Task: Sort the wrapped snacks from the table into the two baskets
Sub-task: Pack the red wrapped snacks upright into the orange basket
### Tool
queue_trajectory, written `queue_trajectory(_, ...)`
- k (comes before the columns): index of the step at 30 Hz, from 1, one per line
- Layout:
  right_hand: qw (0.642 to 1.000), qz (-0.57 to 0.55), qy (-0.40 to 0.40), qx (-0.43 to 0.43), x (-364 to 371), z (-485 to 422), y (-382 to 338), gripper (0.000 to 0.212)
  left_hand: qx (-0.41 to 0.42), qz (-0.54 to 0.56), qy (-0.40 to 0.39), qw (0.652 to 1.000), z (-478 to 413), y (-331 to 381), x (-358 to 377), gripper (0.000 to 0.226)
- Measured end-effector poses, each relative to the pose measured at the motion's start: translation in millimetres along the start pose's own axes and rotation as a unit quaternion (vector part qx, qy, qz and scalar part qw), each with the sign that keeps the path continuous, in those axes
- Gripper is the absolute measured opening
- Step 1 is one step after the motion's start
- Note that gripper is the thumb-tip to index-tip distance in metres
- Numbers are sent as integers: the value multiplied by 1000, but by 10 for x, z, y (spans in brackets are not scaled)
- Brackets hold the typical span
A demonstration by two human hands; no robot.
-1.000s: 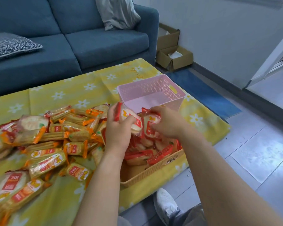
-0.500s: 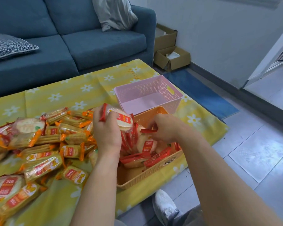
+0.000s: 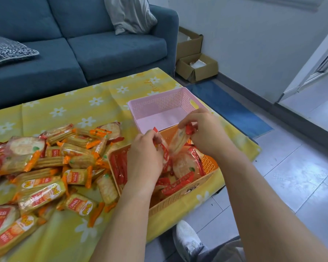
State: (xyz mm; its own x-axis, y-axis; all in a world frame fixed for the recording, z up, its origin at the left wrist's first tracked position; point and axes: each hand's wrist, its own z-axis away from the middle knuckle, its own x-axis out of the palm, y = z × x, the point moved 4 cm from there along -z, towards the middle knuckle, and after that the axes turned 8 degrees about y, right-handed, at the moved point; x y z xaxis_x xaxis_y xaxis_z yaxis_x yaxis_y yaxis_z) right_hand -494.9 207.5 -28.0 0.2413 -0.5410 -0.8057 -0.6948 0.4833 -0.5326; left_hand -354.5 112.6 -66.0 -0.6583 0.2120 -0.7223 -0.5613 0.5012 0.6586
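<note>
An orange basket (image 3: 209, 164) at the table's near right corner holds several red-wrapped round rice crackers (image 3: 184, 164). Behind it stands a pink basket (image 3: 159, 103) with nothing visible inside. My left hand (image 3: 143, 159) is over the orange basket, gripping a red-wrapped cracker (image 3: 164, 148). My right hand (image 3: 204, 132) pinches the red end of another red-wrapped cracker (image 3: 179, 140), which tilts down into the basket. A heap of orange-wrapped and red-wrapped snacks (image 3: 51, 167) covers the left of the table.
The table wears a yellow cloth with white flowers (image 3: 95, 103). A blue sofa (image 3: 95, 48) runs behind it. Cardboard boxes (image 3: 197, 67) and a blue mat (image 3: 229, 108) lie on the floor at right. My white shoe (image 3: 187, 241) is below the table edge.
Both hands have shifted right over the orange basket, each still gripping a red-wrapped cracker. The view has tilted so the orange basket's inside shows more.
</note>
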Motion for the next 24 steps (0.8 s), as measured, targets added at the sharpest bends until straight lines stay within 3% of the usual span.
queue_trajectory(3,999,1,-52,-16,115,22,-13,47,8,-36,2,999,36,62,8,10)
queue_trajectory(5,997,4,-79,-22,173,34,-12,43,9,-33,2,999,48,93,15,20)
queue_trajectory(10,992,-14,-122,-15,197,56,-26,40,-89,151,-54,983,4,-17,64,32)
queue_trajectory(13,992,-44,-114,7,210,60,-41,23,-94,178,-75,977,-22,-119,76,38)
queue_trajectory(16,993,-50,-99,25,259,47,-2,16,-43,51,-60,996,-32,-130,59,48)
queue_trajectory(19,991,-29,-114,63,296,69,44,31,-8,-126,-34,991,-29,-108,27,44)
queue_trajectory(21,986,-24,-124,111,298,99,57,43,-16,-153,-32,988,-23,-93,39,40)
queue_trajectory(24,982,-6,-135,131,298,120,20,42,-26,-157,-31,987,-40,-101,51,32)
